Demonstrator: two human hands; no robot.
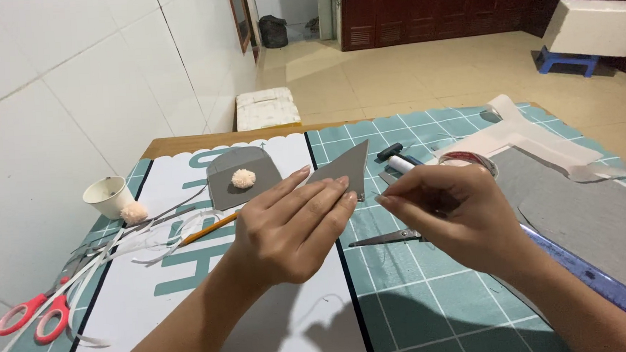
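Observation:
My left hand point(294, 227) holds a grey triangular felt piece point(347, 167) above the green cutting mat point(419, 299), fingers flat along its lower edge. My right hand point(454, 208) is pinched shut just right of the felt's lower corner; whatever thin thing it pinches is too small to make out. Under my right hand lies a pair of metal scissors point(384, 239). Behind my left hand sits a grey felt shape point(241, 174) with a pale pink pompom point(243, 177) on it.
A white paper cup point(107, 195) and a second pompom point(133, 212) stand at the left, red-handled scissors point(31, 316) and white paper strips near them. A pencil point(209, 230), blue ruler point(589, 276), grey felt sheet point(586, 204), tape roll point(469, 159) and white offcuts point(532, 139) surround the hands.

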